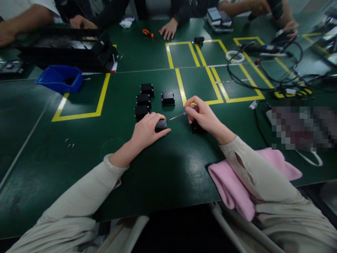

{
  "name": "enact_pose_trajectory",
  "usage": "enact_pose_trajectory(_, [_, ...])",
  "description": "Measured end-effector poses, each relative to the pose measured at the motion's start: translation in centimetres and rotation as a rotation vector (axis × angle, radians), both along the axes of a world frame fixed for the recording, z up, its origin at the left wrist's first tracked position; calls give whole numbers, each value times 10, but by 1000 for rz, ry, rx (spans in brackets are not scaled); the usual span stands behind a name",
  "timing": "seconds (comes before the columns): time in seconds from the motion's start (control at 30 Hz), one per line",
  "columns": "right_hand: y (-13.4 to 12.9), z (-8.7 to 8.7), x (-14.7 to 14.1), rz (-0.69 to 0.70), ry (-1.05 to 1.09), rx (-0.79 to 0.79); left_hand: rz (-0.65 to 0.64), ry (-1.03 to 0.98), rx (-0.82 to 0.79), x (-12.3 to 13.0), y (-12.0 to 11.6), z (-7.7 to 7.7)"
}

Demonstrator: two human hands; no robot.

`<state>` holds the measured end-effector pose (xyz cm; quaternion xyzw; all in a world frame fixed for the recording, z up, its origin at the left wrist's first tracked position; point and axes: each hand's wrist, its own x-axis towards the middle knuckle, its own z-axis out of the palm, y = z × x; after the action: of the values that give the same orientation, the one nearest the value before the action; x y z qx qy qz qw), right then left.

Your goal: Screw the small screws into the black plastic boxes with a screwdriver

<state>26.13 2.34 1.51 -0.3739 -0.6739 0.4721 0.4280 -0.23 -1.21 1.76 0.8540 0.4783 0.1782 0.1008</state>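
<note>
My left hand (149, 129) is closed around a small black box (161, 125) on the green table, thumb along its near side. In my right hand (200, 113) is a screwdriver (177, 116), held by its handle between thumb and fingers. Its thin metal shaft points left, with the tip at the right end of the held box. Partly hidden under my right hand is another black block (198, 127). Beyond my left hand stand several similar black boxes (143, 100) in a column, and one more black box (167, 98) sits to their right.
A pink cloth (234, 184) lies under my right forearm. Small screws (70, 145) are scattered at left, near a blue scoop-shaped bin (61, 79). Black cables (263, 75) and a white tape ring (235, 57) lie at right. Across the table, co-workers' hands (169, 28) rest or work.
</note>
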Motion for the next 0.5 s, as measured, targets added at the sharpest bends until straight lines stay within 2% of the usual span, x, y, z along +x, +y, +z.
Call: enact_pose_trajectory(0.5, [-2, 3, -1, -8, -6, 3, -4, 2, 16, 0, 0, -1])
